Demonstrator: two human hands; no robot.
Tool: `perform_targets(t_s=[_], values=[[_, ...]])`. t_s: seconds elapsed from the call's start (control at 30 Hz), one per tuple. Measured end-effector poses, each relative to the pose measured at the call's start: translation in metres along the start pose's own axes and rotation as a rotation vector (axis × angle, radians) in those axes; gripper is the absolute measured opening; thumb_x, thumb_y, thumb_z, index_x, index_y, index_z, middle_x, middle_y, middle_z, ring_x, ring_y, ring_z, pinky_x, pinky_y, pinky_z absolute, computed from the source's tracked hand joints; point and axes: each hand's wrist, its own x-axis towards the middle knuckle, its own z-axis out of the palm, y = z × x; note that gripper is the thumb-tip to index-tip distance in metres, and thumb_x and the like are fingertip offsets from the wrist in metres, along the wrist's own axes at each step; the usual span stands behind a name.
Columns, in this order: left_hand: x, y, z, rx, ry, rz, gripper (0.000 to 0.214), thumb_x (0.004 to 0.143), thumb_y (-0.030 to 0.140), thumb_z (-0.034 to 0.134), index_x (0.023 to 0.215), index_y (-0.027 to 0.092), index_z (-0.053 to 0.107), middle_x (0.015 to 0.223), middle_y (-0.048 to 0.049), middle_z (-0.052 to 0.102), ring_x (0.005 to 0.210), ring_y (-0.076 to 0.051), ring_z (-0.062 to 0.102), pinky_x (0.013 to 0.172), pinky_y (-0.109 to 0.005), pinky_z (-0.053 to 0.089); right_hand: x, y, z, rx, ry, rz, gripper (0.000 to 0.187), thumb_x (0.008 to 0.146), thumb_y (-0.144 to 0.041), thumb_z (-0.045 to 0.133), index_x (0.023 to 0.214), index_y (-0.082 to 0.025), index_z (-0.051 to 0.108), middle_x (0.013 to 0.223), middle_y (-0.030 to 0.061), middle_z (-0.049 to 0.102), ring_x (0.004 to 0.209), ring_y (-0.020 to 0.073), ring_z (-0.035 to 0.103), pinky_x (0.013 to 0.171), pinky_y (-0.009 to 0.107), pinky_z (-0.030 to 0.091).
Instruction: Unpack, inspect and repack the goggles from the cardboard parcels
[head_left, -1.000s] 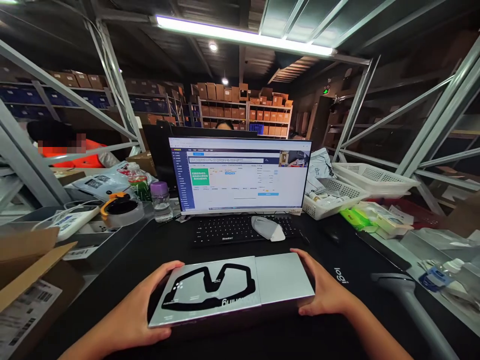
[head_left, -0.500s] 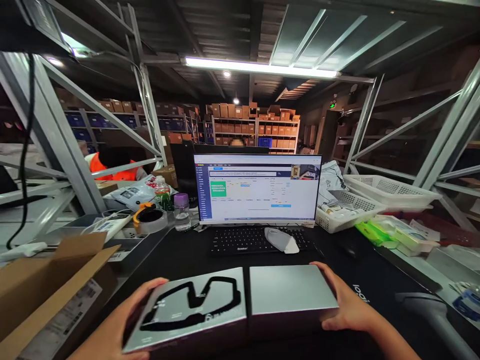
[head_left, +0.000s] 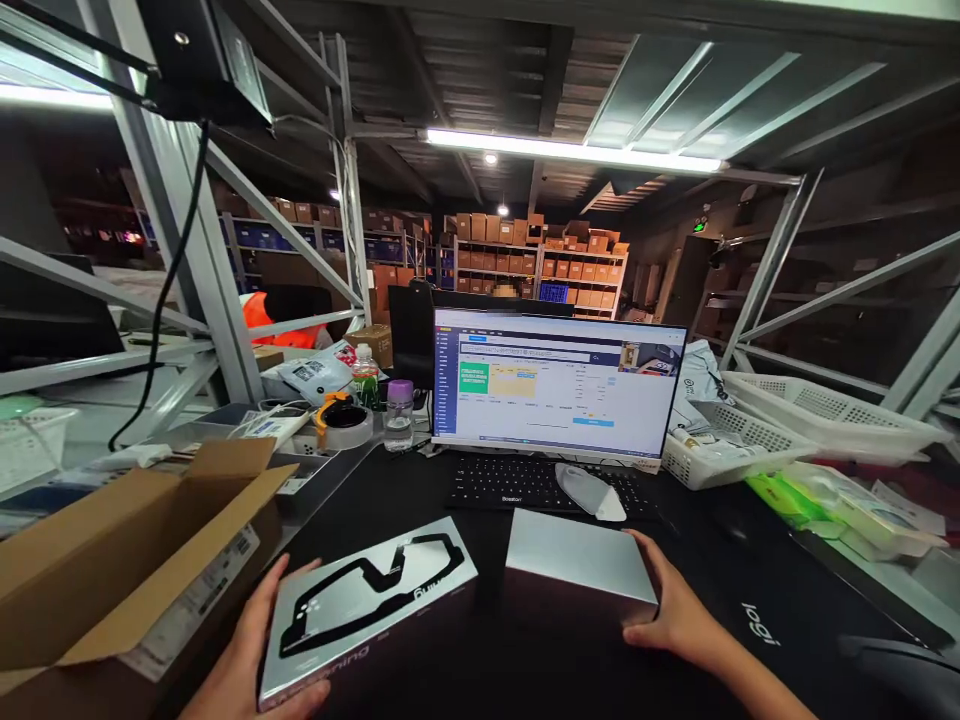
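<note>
My left hand [head_left: 259, 640] grips the left end of a silver box [head_left: 360, 590] printed with a black outline shape and lettering. The box is tilted, its far right corner pointing toward the keyboard. In my right hand [head_left: 667, 605] is a second silver box [head_left: 577, 552], plain on top, held at its right end with fingers behind and thumb in front. A gap of dark desk mat separates the two boxes. Just beyond them lie a black keyboard [head_left: 510, 484] and a grey-white mouse-shaped object [head_left: 592, 492] resting on it.
A lit monitor [head_left: 555, 385] stands behind the keyboard. At the left is an open cardboard box [head_left: 202, 560]; a tape roll [head_left: 345, 425] and a purple-capped bottle [head_left: 399, 415] are farther back. White baskets [head_left: 832, 405] and green packaging [head_left: 795, 505] are at the right. An orange-vested person [head_left: 277, 320] sits behind.
The two boxes have moved apart, and the printed one is now turned more at an angle. My view has swung left, showing more of the cardboard box. A yellow panel has appeared on the monitor.
</note>
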Motion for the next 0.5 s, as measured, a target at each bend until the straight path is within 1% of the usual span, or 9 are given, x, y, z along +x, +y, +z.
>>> perform_targets(t_s=[0.07, 0.1, 0.17, 0.2, 0.23, 0.27, 0.33, 0.4, 0.5], values=[[-0.007, -0.029, 0.005, 0.017, -0.027, -0.031, 0.103, 0.076, 0.061, 0.061, 0.158, 0.025, 0.011, 0.154, -0.0161, 0.045, 0.136, -0.038, 0.050, 0.114, -0.058, 0.038, 0.003, 0.003, -0.007, 0.013, 0.034, -0.018, 0.106, 0.054, -0.030, 0.083, 0.145, -0.018, 0.031, 0.146, 0.0210, 0.047, 0.137, 0.0373, 0.046, 0.117, 0.050, 0.034], [-0.010, -0.041, 0.006, 0.036, -0.055, -0.041, 0.104, 0.072, 0.057, 0.065, 0.157, 0.022, 0.016, 0.150, -0.0184, 0.050, 0.132, -0.039, 0.054, 0.111, -0.057, 0.042, 0.004, 0.003, -0.010, 0.007, 0.048, -0.027, 0.106, 0.055, -0.032, 0.083, 0.145, -0.018, 0.029, 0.147, 0.0216, 0.046, 0.137, 0.0376, 0.046, 0.116, 0.051, 0.034], [-0.015, -0.053, 0.004, 0.098, -0.095, -0.040, 0.104, 0.061, 0.051, 0.074, 0.149, 0.018, 0.029, 0.139, -0.0222, 0.059, 0.124, -0.041, 0.060, 0.104, -0.056, 0.050, 0.000, 0.000, -0.015, -0.023, 0.068, -0.056, 0.108, 0.058, -0.035, 0.082, 0.147, -0.018, 0.024, 0.149, 0.0220, 0.043, 0.139, 0.0374, 0.044, 0.115, 0.052, 0.035], [-0.016, -0.052, 0.000, 0.130, -0.079, -0.040, 0.101, 0.058, 0.050, 0.076, 0.145, 0.018, 0.035, 0.135, -0.0227, 0.062, 0.120, -0.042, 0.063, 0.101, -0.056, 0.052, -0.003, -0.003, -0.016, -0.055, 0.086, -0.074, 0.108, 0.060, -0.036, 0.082, 0.148, -0.019, 0.023, 0.150, 0.0214, 0.042, 0.139, 0.0372, 0.043, 0.115, 0.052, 0.035], [-0.016, -0.045, -0.004, 0.150, -0.043, -0.043, 0.096, 0.059, 0.052, 0.076, 0.142, 0.020, 0.039, 0.134, -0.0219, 0.062, 0.119, -0.042, 0.064, 0.098, -0.056, 0.054, -0.008, -0.006, -0.015, -0.103, 0.121, -0.092, 0.108, 0.061, -0.036, 0.082, 0.149, -0.021, 0.022, 0.150, 0.0203, 0.042, 0.139, 0.0371, 0.044, 0.115, 0.053, 0.035], [-0.014, -0.034, -0.010, 0.147, -0.025, -0.025, 0.090, 0.065, 0.055, 0.074, 0.142, 0.022, 0.039, 0.138, -0.0197, 0.060, 0.121, -0.040, 0.063, 0.098, -0.054, 0.055, -0.014, -0.009, -0.013, -0.164, 0.169, -0.116, 0.107, 0.063, -0.037, 0.082, 0.150, -0.022, 0.022, 0.149, 0.0192, 0.042, 0.138, 0.0374, 0.045, 0.114, 0.055, 0.036], [-0.009, -0.003, -0.023, 0.113, 0.084, 0.023, 0.083, 0.072, 0.060, 0.068, 0.142, 0.027, 0.039, 0.143, -0.0162, 0.056, 0.123, -0.039, 0.062, 0.094, -0.054, 0.058, -0.028, -0.011, -0.005, -0.292, 0.283, -0.198, 0.104, 0.066, -0.039, 0.083, 0.150, -0.023, 0.024, 0.148, 0.0188, 0.044, 0.135, 0.0392, 0.048, 0.111, 0.058, 0.039], [-0.001, 0.031, -0.033, 0.146, 0.231, 0.077, 0.085, 0.071, 0.063, 0.068, 0.143, 0.026, 0.040, 0.145, -0.0164, 0.053, 0.126, -0.042, 0.059, 0.095, -0.059, 0.056, -0.041, -0.009, 0.004, -0.366, 0.372, -0.351, 0.098, 0.070, -0.040, 0.082, 0.149, -0.022, 0.028, 0.146, 0.0204, 0.046, 0.132, 0.0411, 0.050, 0.108, 0.059, 0.043], [0.014, 0.071, -0.034, 0.196, 0.281, 0.243, 0.089, 0.070, 0.059, 0.071, 0.145, 0.025, 0.038, 0.141, -0.0162, 0.053, 0.127, -0.041, 0.056, 0.102, -0.062, 0.051, -0.058, 0.002, 0.018, -0.363, 0.431, -0.617, 0.077, 0.080, -0.032, 0.077, 0.146, -0.026, 0.039, 0.133, 0.0159, 0.060, 0.125, 0.0379, 0.059, 0.105, 0.055, 0.051]])
